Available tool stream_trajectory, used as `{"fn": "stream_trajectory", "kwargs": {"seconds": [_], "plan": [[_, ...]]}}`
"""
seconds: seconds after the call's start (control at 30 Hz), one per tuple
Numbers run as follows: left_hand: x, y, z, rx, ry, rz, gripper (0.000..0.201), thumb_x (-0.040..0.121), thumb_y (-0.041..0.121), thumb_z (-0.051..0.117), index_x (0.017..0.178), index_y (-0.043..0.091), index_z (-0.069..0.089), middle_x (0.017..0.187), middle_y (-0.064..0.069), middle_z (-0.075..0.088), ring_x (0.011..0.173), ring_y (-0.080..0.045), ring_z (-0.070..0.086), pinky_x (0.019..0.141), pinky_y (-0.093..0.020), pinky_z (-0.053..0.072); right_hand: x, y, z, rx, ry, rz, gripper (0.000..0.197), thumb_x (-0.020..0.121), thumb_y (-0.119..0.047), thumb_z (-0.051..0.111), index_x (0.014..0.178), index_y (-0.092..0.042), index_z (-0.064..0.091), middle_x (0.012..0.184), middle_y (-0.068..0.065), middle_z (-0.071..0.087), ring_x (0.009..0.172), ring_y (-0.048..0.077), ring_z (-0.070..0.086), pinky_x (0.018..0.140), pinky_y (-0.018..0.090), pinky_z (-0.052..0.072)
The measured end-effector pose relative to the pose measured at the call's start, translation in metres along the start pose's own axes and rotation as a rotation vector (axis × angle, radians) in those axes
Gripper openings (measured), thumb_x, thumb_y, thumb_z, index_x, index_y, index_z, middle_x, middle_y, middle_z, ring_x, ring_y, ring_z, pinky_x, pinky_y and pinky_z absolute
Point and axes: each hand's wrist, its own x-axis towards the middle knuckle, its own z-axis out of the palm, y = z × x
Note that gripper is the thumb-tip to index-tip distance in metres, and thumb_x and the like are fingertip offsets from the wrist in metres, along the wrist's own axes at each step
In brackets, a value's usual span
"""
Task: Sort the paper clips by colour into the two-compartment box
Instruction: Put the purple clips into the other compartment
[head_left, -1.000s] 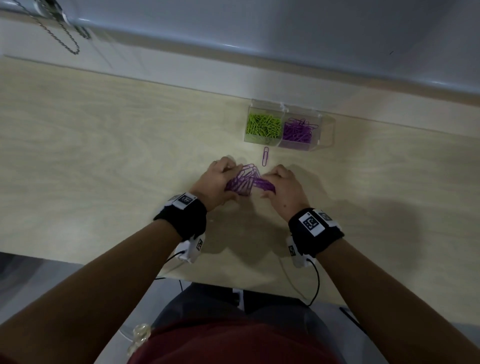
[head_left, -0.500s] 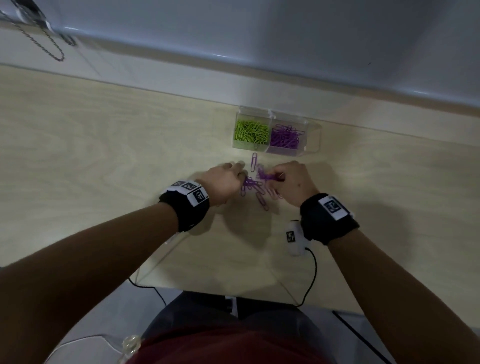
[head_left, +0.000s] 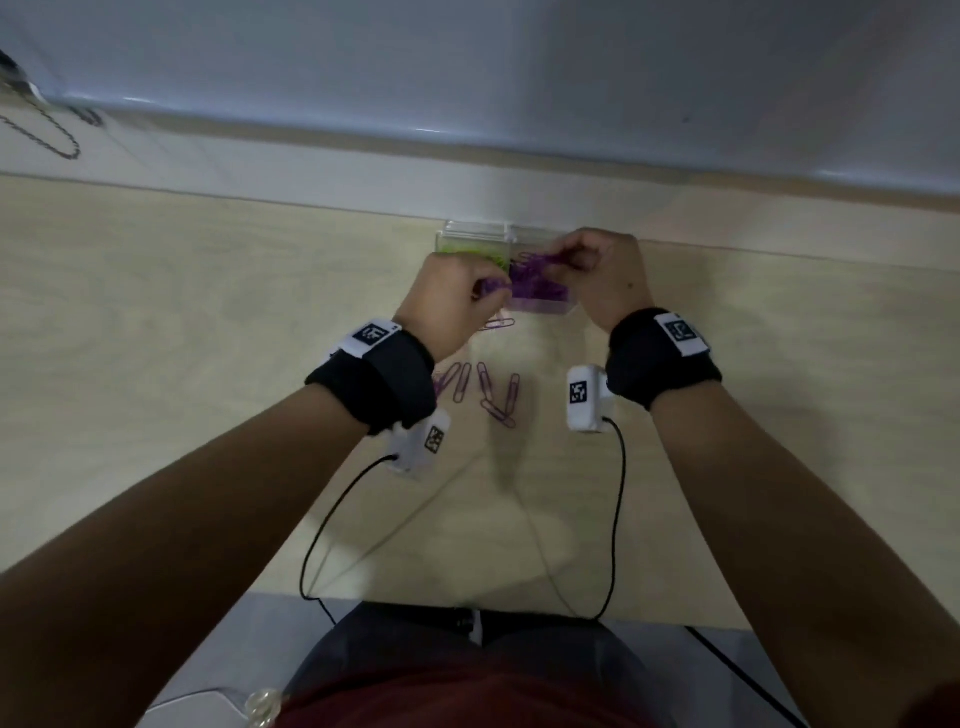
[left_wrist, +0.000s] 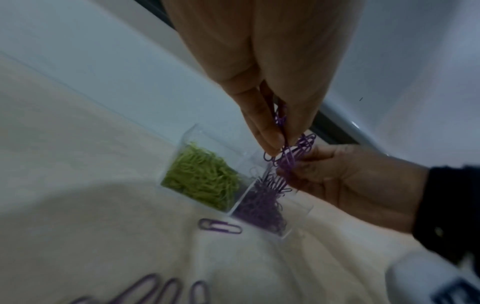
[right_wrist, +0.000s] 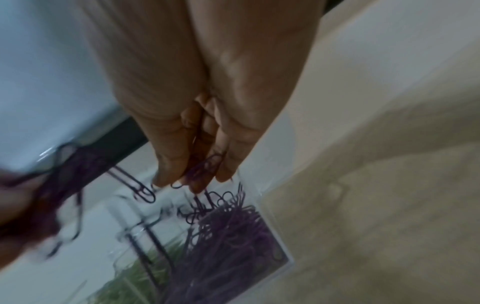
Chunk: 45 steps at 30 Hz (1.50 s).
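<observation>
A clear two-compartment box (head_left: 470, 228) stands at the back of the table, green clips (left_wrist: 205, 178) in its left half, purple clips (left_wrist: 259, 205) in its right half. Both hands hover over the purple half. My left hand (head_left: 457, 301) pinches a bunch of purple clips (left_wrist: 291, 156), and my right hand (head_left: 602, 270) pinches more purple clips (right_wrist: 205, 166) just above the pile (right_wrist: 228, 236). Several loose purple clips (head_left: 483, 387) lie on the table nearer me, one (left_wrist: 219, 226) right at the box's front wall.
The light wooden table (head_left: 156, 338) ends at a pale wall ledge (head_left: 311, 176) just behind the box. Black cables (head_left: 618, 519) run from the wrist cameras over the table's near edge. A chain (head_left: 47, 135) hangs at the far left.
Both hands lifted bunches of purple clips from the table and carried them forward over the box's purple half. Several clips stayed behind on the table.
</observation>
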Motion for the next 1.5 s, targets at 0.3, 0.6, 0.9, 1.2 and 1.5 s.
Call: {"fn": "stream_trajectory", "kwargs": {"seconds": [0.3,0.6,0.9,1.2,1.5], "plan": [[0.054,0.025,0.043,0.238,-0.13,-0.102,0.02,0.091,0.016,0.052,0.096,0.003,0.066,0.099,-0.015,0.066,0.093,-0.03,0.058,0.076,-0.031,0.041,-0.035,0.019,-0.029,-0.016,0.092,-0.001,0.045,0.075,0.017,0.05,0.076,-0.025,0.064,0.088,0.0,0.069,0.075,-0.006,0.062,0.073,0.011,0.049],[0.012,0.0,0.021,0.299,-0.043,0.202,0.02,0.087,0.028,0.062,0.098,0.013,0.07,0.095,-0.007,0.069,0.08,-0.026,0.064,0.066,-0.03,0.05,-0.064,0.061,-0.003,-0.542,-0.317,-0.216,0.033,0.069,0.004,0.063,0.098,-0.009,0.069,0.103,0.008,0.064,0.091,0.026,0.06,0.078,0.031,0.049],[-0.034,-0.06,0.062,0.423,-0.321,0.341,0.034,0.087,0.012,0.055,0.117,-0.002,0.061,0.126,-0.018,0.059,0.115,-0.035,0.057,0.095,-0.042,0.046,-0.09,0.073,0.028,-0.709,-0.419,-0.361,0.028,0.077,-0.014,0.07,0.105,-0.013,0.07,0.108,0.011,0.058,0.095,0.033,0.049,0.082,0.037,0.047],[-0.089,-0.092,0.014,0.373,-0.344,0.225,0.049,0.075,-0.004,0.045,0.121,0.002,0.059,0.124,-0.018,0.059,0.112,-0.035,0.056,0.094,-0.044,0.05,-0.109,0.081,0.035,-0.674,-0.231,-0.086,0.005,0.088,-0.006,0.057,0.085,-0.005,0.053,0.087,-0.002,0.048,0.08,0.01,0.06,0.081,0.046,0.052],[-0.109,-0.074,0.001,0.276,-0.142,-0.407,0.066,0.07,0.046,0.073,0.119,0.01,0.047,0.122,-0.019,0.039,0.109,-0.037,0.042,0.098,-0.045,0.04,-0.129,0.068,0.03,-0.833,-0.233,0.038,0.07,0.073,-0.041,0.076,0.131,-0.012,0.048,0.129,0.003,0.035,0.112,0.027,0.036,0.091,0.037,0.045]]}}
